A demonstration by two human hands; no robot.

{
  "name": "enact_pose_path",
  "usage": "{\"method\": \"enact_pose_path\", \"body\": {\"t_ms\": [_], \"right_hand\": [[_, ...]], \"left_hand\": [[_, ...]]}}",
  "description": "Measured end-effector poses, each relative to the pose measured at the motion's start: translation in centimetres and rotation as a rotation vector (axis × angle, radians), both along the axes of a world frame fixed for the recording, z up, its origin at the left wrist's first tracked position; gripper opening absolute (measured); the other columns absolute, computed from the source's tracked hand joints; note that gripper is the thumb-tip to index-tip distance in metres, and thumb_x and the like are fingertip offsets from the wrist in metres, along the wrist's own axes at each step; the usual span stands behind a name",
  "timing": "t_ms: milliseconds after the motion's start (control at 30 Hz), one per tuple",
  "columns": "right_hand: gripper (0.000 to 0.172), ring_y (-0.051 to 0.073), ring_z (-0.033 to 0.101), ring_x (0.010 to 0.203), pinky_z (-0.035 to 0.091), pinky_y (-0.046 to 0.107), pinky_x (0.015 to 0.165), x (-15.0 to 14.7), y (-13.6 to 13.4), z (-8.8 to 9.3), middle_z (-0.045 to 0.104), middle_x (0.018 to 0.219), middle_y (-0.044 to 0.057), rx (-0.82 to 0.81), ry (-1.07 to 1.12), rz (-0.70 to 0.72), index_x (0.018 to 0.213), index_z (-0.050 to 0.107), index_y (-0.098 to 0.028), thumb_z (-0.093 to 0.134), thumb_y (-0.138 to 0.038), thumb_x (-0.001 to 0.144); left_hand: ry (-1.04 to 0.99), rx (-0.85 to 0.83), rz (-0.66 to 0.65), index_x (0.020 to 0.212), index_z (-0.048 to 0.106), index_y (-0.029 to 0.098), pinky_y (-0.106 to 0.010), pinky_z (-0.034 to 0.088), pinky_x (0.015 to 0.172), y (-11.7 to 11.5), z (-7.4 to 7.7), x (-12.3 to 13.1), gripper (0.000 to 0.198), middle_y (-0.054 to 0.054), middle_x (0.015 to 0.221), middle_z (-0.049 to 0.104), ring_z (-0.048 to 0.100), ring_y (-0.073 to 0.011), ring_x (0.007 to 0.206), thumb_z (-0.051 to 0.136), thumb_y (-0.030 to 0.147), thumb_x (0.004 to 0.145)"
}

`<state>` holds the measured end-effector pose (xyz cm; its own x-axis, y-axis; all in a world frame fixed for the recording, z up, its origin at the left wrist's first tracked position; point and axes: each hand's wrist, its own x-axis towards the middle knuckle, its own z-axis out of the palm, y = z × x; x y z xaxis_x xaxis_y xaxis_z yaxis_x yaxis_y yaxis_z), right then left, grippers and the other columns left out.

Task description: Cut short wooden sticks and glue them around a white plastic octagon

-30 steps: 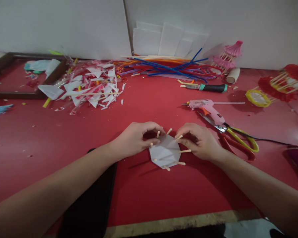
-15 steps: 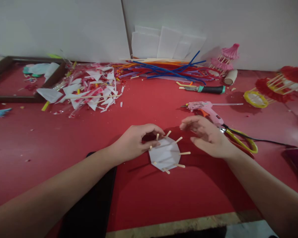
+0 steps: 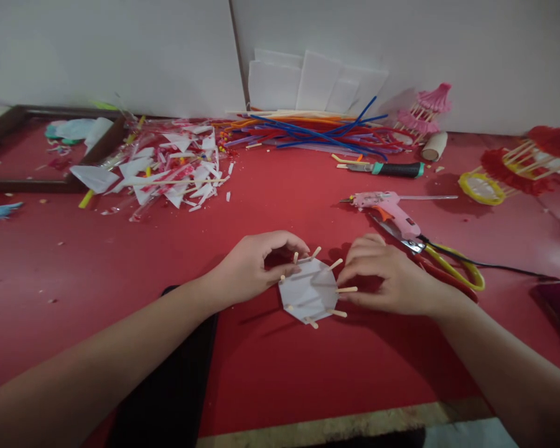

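Note:
A white octagonal foam-like board point(image 3: 310, 292) lies on the red tabletop, with several short wooden sticks point(image 3: 335, 264) standing up around its rim, some leaning outward. My left hand point(image 3: 261, 264) grips the board's left side, its thumb over the edge beside two sticks and its index finger curved round the back. On the opposite side my right hand point(image 3: 385, 274) holds the right edge between thumb and index finger, close to an outward-leaning stick point(image 3: 348, 289). Where exactly the right fingertips touch is partly hidden.
A pink glue gun point(image 3: 385, 208) lies beyond my right hand, over yellow-and-red-handled scissors point(image 3: 452, 264). A utility knife point(image 3: 396, 169), pipe cleaners point(image 3: 317, 130) and paper scraps point(image 3: 182, 168) lie farther back. Pink point(image 3: 424, 112) and red point(image 3: 532, 155) stick models stand right. A black flat object point(image 3: 168, 373) lies under my left forearm.
My right hand has come down and left from above the table to the board's right edge, and its fingers have closed in. The left hand and the board have hardly moved.

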<state>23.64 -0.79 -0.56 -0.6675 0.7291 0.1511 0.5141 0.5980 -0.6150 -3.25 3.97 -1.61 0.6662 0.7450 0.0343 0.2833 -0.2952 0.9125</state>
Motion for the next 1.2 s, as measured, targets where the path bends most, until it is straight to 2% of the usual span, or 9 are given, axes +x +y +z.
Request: {"method": "enact_pose_path", "body": {"t_ms": [233,367,467,600,733,833,967,1100,1200], "right_hand": [[0.011,0.016,0.064,0.081,0.041,0.036,0.08,0.4,0.6,-1.3,0.073,0.083,0.001,0.125,0.02,-0.171,0.091,0.071,-0.023,0.064,-0.03,0.094],[0.014,0.018,0.066,0.083,0.046,0.037,0.081,0.5,1.0,-2.0,0.075,0.088,0.004,0.136,0.051,-0.25,0.093,0.072,-0.023,0.063,-0.033,0.095],[0.011,0.018,0.067,0.085,0.048,0.037,0.082,0.4,1.0,-2.0,0.076,0.089,0.004,0.117,0.077,-0.242,0.094,0.073,-0.023,0.064,-0.03,0.095],[0.018,0.019,0.068,0.091,0.051,0.038,0.083,0.5,1.0,-1.7,0.075,0.094,0.005,0.076,0.099,-0.144,0.097,0.073,-0.024,0.058,-0.016,0.092],[0.024,0.019,0.069,0.091,0.054,0.037,0.083,0.4,1.3,-1.6,0.076,0.096,0.006,0.055,0.146,-0.173,0.101,0.073,-0.024,0.055,-0.013,0.091],[0.016,0.018,0.071,0.09,0.055,0.033,0.081,0.1,1.7,-1.8,0.077,0.096,0.005,-0.012,0.179,-0.213,0.1,0.073,-0.024,0.06,-0.019,0.093],[0.013,0.016,0.072,0.092,0.056,0.029,0.082,-0.4,2.0,-1.8,0.077,0.1,0.004,-0.108,0.222,-0.269,0.101,0.075,-0.024,0.064,-0.026,0.093],[0.013,0.014,0.071,0.083,0.055,0.026,0.076,-1.0,2.2,-1.7,0.076,0.093,0.003,-0.137,0.28,-0.211,0.1,0.076,-0.024,0.066,-0.025,0.093],[0.014,0.012,0.069,0.082,0.054,0.024,0.073,-1.5,2.4,-2.0,0.074,0.092,0.003,-0.129,0.318,-0.123,0.102,0.076,-0.023,0.065,-0.021,0.093]], "left_hand": [[-0.013,0.055,-0.001,0.107,0.062,0.018,-0.029,0.056,0.087,0.0,-0.2,0.0,0.02,-0.006,0.105,0.069,0.067,-0.0155,0.093,0.066,0.021,0.087],[-0.072,0.041,-0.007,0.119,0.052,0.018,-0.033,0.056,0.088,-0.3,-0.3,-0.2,0.04,-0.012,0.117,0.062,0.065,-0.0179,0.099,0.061,0.011,0.081],[-0.099,-0.048,-0.006,0.124,0.049,0.02,-0.031,0.057,0.085,-0.4,-0.2,-0.3,0.051,-0.011,0.116,0.061,0.065,-0.0175,0.1,0.054,0.003,0.075],[-0.111,-0.118,-0.019,0.109,0.056,0.018,-0.025,0.057,0.077,-0.3,0.2,-0.1,0.038,-0.006,0.102,0.065,0.066,-0.0135,0.088,0.05,0.003,0.075],[-0.085,-0.1,-0.031,0.1,0.061,0.017,-0.023,0.056,0.071,-0.2,0.3,0.0,0.024,-0.003,0.088,0.068,0.067,-0.0121,0.078,0.051,0.007,0.081],[-0.068,-0.063,-0.037,0.104,0.062,0.017,-0.025,0.058,0.074,-0.3,0.3,0.0,0.02,-0.006,0.093,0.073,0.071,-0.015,0.085,0.054,0.014,0.087],[-0.012,-0.002,-0.003,0.119,0.056,0.018,-0.026,0.059,0.077,-0.4,0.2,-0.1,0.031,-0.01,0.108,0.076,0.074,-0.0189,0.098,0.059,0.02,0.089],[-0.004,0.006,-0.04,0.121,0.055,0.018,-0.027,0.059,0.084,-0.1,0.2,-0.1,0.033,-0.009,0.108,0.076,0.074,-0.0182,0.1,0.061,0.022,0.089],[0.0,0.035,-0.112,0.116,0.062,0.017,-0.026,0.059,0.085,0.2,0.2,-0.1,0.027,-0.009,0.107,0.075,0.074,-0.0172,0.099,0.062,0.021,0.089]]}}
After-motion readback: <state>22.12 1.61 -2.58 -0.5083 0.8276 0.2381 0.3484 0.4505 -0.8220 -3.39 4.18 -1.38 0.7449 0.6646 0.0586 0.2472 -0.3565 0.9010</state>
